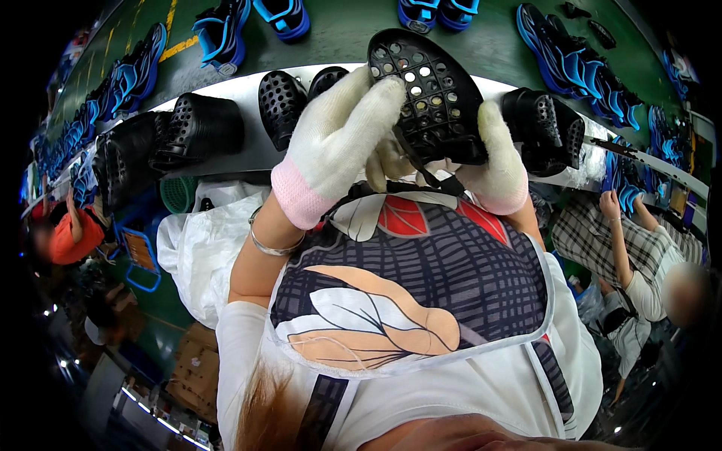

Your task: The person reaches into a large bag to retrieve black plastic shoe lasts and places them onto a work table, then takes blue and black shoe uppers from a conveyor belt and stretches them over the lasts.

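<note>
Left hand [336,134]: gripping black clog [430,89]
Right hand [496,164]: holding same clog
Other clogs [203,129]: bench [254,156], toward left and right ends

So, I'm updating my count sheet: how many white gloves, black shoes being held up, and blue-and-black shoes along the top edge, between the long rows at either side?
White knitted gloves with pink cuffs: 2
Black perforated shoe, held up: 1
Blue-and-black sports shoes, partly cut off by the top edge: 4
Total: 7
</note>
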Demonstrator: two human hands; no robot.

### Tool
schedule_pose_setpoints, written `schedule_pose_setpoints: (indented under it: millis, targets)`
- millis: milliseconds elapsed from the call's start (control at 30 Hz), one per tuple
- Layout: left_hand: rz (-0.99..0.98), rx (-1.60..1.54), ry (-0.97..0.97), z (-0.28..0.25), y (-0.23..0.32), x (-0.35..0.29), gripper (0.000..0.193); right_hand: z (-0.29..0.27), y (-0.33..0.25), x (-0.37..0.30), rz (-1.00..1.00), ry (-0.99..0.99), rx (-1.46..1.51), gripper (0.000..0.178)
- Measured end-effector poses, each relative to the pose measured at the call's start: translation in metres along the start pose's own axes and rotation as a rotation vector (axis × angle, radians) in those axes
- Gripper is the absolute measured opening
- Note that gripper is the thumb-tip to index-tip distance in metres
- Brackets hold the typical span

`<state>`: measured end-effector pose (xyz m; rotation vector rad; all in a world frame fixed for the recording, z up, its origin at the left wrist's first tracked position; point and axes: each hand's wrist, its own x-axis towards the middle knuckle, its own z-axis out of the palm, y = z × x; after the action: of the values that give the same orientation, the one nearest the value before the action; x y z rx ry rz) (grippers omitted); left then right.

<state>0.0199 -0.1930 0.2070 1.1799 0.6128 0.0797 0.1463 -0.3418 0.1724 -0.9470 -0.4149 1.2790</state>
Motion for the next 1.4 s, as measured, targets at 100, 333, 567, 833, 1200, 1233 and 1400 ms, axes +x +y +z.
schedule_pose_setpoints:
  millis: [100,333,567,833,1200,1233,1400]
  targets:
    - [-0.026,0.025,-0.013,0.018,0.004,0.009,0.037,-0.018,0.006,-0.009,-0.076,-0.075,0.232,0.062]
    - [0.234,0.293,0.122,-0.008,-0.053,0.03,0.037,-0.059,0.037,0.016,-0.097,-0.238,-0.282,0.065]
    - [0.265,0.343,-0.106,0.012,-0.051,0.059,0.043,-0.076,-0.032,-0.032,-0.185,0.228,-0.593,0.074]
    - [0.314,0.525,-0.073,-0.011,-0.068,0.054,0.037,-0.162,-0.056,-0.096,-0.186,0.987,-1.282,0.077]
    - [0.155,0.521,-0.051,-0.024,-0.081,0.046,0.04,-0.23,-0.03,-0.121,-0.014,1.233,-1.777,0.077]
    - [0.129,0.543,-0.038,-0.023,-0.081,0.044,0.04,-0.229,-0.024,-0.115,-0.002,1.197,-1.765,0.078]
    - [0.134,0.549,-0.029,-0.023,-0.086,0.041,0.038,-0.237,-0.001,-0.093,0.058,1.056,-1.938,0.078]
